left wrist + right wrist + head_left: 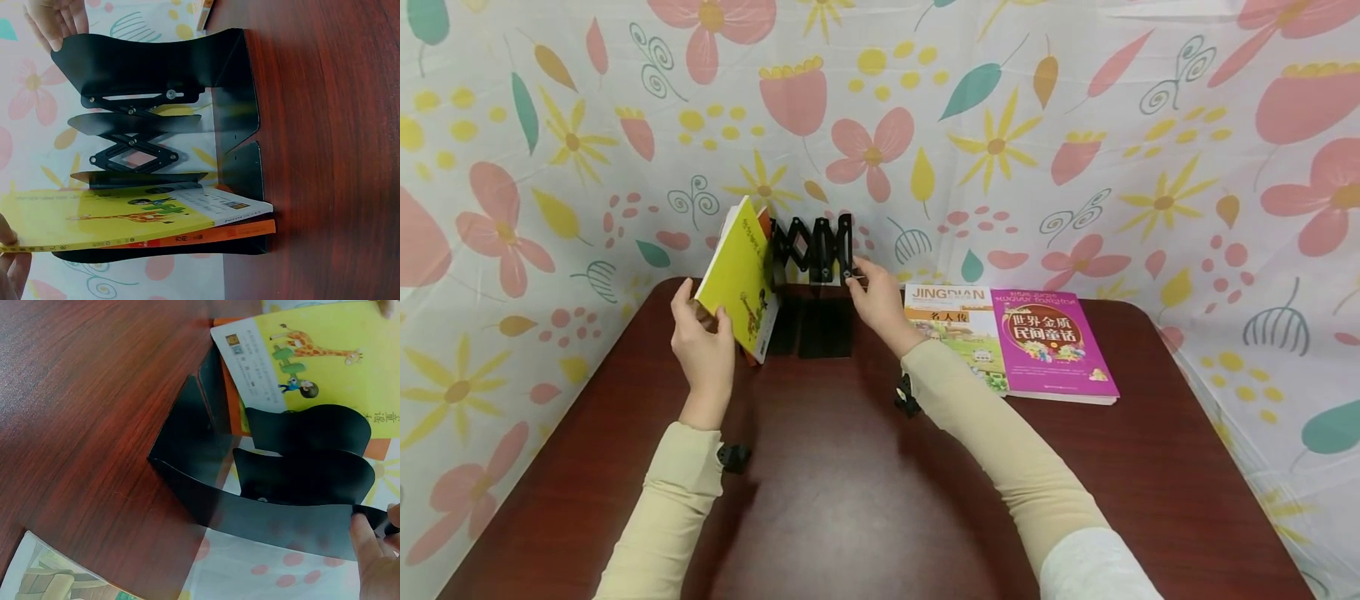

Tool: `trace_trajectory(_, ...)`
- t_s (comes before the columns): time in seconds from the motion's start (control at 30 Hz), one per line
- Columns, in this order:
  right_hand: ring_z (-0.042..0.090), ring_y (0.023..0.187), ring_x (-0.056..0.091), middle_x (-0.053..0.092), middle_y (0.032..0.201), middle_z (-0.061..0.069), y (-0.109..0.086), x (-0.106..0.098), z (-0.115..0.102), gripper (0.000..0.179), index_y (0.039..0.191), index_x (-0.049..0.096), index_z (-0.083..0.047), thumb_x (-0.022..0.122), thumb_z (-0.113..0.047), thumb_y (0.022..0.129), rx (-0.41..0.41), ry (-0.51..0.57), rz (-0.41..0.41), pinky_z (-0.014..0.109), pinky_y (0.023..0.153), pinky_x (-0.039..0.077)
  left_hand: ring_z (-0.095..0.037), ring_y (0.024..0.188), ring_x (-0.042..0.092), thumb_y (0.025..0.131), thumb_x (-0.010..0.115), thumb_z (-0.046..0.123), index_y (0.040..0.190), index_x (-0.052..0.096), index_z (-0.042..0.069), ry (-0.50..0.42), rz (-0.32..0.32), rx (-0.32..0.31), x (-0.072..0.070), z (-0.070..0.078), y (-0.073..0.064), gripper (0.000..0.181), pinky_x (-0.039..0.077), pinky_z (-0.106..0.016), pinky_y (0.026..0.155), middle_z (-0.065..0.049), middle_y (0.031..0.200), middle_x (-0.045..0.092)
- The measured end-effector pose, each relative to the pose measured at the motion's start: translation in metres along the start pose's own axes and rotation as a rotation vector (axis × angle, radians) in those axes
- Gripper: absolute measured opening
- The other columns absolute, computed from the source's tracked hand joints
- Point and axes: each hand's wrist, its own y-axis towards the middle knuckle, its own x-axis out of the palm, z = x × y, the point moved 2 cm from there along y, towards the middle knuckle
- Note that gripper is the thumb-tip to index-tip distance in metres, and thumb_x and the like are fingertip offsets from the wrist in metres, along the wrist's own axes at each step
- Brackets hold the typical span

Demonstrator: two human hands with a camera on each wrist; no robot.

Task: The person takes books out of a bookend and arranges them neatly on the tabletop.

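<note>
Rack point(150, 59), black, with crossed folding bars and upright panels: left of centre in the head view, at the table's far edge. Yellow book point(737, 279), giraffe on cover: in the rack's left end, tilted; whether it rests on the base cannot be told. Orange book point(212, 234): beside the yellow one, between it and the end panel at the bottom of the left wrist view. Left hand point(703, 350): part closed, thumb and fingers pinching the yellow book's near edge. Right hand point(883, 308): thumb and fingers closed on the rack's right end panel. White book point(953, 342) and purple book point(1052, 342): lying flat, side by side, right of centre. Table point(835, 500): dark red-brown. Cloth point(880, 75): floral, behind.
</note>
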Motion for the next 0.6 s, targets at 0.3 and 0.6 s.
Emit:
trace_trajectory(0.3, 0.030, 0.128, 0.048, 0.052, 0.137, 0.018, 0.000, 0.000, 0.000, 0.043, 0.137, 0.048, 0.000, 0.054, -0.012, 0.096, -0.015, -0.006, 0.013, 0.040, 0.099, 0.045, -0.035, 0.086, 0.064, 0.090, 0.057, 0.000, 0.115, 0.054, -0.008, -0.062, -0.016, 0.029, 0.004, -0.017, -0.005, 0.027, 0.050, -0.028, 0.069, -0.025, 0.100, 0.063)
trace_trajectory(0.6, 0.030, 0.130, 0.046, 0.051, 0.138, 0.017, -0.001, 0.001, 0.001, 0.044, 0.138, 0.047, -0.001, 0.054, -0.013, 0.097, -0.002, 0.000, 0.008, 0.041, 0.106, 0.040, -0.036, 0.094, 0.067, 0.093, 0.053, 0.002, 0.119, 0.048, -0.006, -0.116, -0.074, -0.018, 0.004, -0.023, -0.008, 0.028, 0.052, -0.016, 0.070, -0.025, 0.110, 0.065)
